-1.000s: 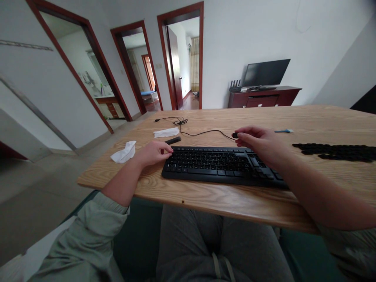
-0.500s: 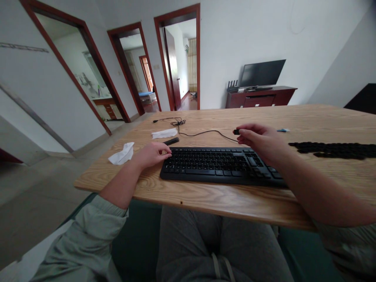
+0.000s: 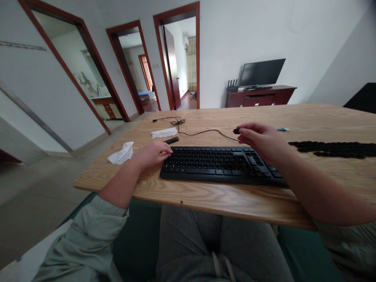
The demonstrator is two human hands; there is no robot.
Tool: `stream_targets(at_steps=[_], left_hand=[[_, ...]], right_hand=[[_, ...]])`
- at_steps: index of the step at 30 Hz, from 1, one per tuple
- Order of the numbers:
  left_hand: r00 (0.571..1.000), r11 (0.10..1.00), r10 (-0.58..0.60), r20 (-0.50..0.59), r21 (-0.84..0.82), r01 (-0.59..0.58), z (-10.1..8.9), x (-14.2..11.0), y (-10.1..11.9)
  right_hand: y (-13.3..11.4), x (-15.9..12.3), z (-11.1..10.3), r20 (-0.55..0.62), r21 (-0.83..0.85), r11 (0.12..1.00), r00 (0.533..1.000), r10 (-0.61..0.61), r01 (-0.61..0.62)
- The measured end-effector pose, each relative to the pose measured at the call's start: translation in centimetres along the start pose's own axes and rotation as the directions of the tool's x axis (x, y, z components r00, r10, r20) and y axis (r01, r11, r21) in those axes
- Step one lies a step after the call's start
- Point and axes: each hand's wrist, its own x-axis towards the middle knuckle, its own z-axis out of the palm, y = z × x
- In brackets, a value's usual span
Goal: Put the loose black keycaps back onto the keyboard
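A black keyboard [image 3: 205, 171] lies along the front of the wooden table, with some keys apparently missing their caps. At its upper left corner, my left hand [image 3: 154, 153] grips the edge between thumb and curled fingers. Above the keyboard's right part, my right hand [image 3: 260, 139] pinches a small black keycap [image 3: 236, 131]. My wrist and forearm cover the keyboard's right end. To the right lie rows of loose black keycaps [image 3: 331, 149]. The keyboard's cable [image 3: 202, 132] runs behind it to a coiled bundle.
Two crumpled white tissues [image 3: 163, 132] and a small dark stick-like object [image 3: 171, 140] lie left behind the keyboard. A small blue-and-white item [image 3: 282, 129] is beyond my right hand. The table's front edge [image 3: 205, 207] is close to my lap. A television stands by the far wall.
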Motion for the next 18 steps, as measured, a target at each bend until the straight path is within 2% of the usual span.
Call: stream_targets(at_steps=[13, 18], left_hand=[[0.982, 0.981, -0.181, -0.047, -0.086, 0.176, -0.12, -0.31, 0.17], [0.987, 0.984, -0.156, -0.040, -0.091, 0.152, -0.06, -0.37, -0.15]], right_hand=[[-0.20, -0.14, 0.12, -0.004, -0.021, 1.000, 1.000, -0.008, 0.008], [-0.15, -0.16, 0.11, 0.003, -0.027, 0.999, 1.000, -0.022, 0.022]])
